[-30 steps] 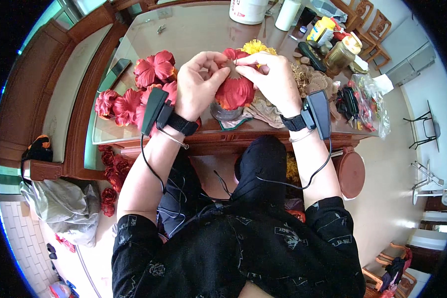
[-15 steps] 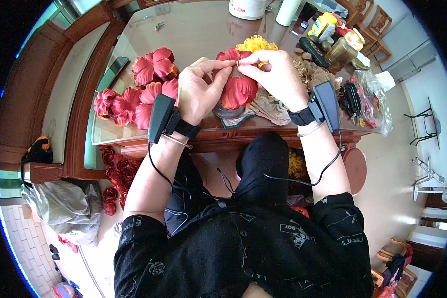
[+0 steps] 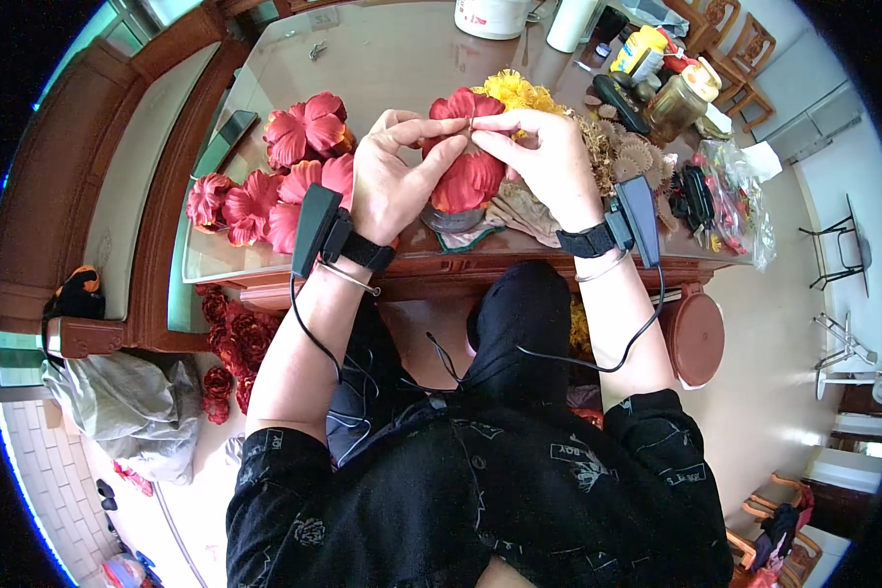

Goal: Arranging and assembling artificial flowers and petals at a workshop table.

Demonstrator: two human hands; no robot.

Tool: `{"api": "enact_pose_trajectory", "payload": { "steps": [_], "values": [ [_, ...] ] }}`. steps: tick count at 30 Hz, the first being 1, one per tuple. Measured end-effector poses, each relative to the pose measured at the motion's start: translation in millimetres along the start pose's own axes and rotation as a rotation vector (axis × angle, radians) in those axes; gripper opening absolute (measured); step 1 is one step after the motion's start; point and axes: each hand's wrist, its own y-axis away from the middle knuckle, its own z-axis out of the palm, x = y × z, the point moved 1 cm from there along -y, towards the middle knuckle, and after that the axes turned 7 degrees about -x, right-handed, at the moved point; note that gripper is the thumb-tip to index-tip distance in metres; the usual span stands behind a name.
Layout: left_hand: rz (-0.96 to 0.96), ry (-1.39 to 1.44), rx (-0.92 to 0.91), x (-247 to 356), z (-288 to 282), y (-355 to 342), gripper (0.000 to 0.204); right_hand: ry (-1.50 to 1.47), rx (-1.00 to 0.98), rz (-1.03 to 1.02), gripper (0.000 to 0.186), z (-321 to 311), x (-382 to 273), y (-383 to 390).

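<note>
Together, left hand (image 3: 394, 171) and right hand (image 3: 551, 162) pinch one strip (image 3: 471, 125) at one red flower (image 3: 466, 186).

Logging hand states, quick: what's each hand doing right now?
Left hand: closed, pinching at a thin piece over the red flower.
Right hand: closed, pinching at the same piece, too small to identify.

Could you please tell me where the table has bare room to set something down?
The widest bare patch of the table lies beyond the left hand, between the red flowers and the white tub, broken only by a small metal piece. The right side is crowded: yellow flowers, jar, plastic bag.
</note>
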Motion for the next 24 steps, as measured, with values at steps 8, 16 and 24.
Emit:
{"api": "enact_pose_trajectory", "payload": {
  "steps": [8, 16, 24],
  "values": [
    [0.038, -0.197, -0.069, 2, -6, -1, 0.025, -0.085, -0.006, -0.004, 0.018, -1, 3, 2],
    [0.087, -0.321, -0.130, 2, -10, -3, 0.030, 0.174, 0.062, -0.140, 0.024, 1, 10, 1],
    [0.268, -0.410, -0.231, 11, -17, -8, 0.048, 0.138, 0.163, -0.077, 0.033, 0, 12, 23]
  ]
}}
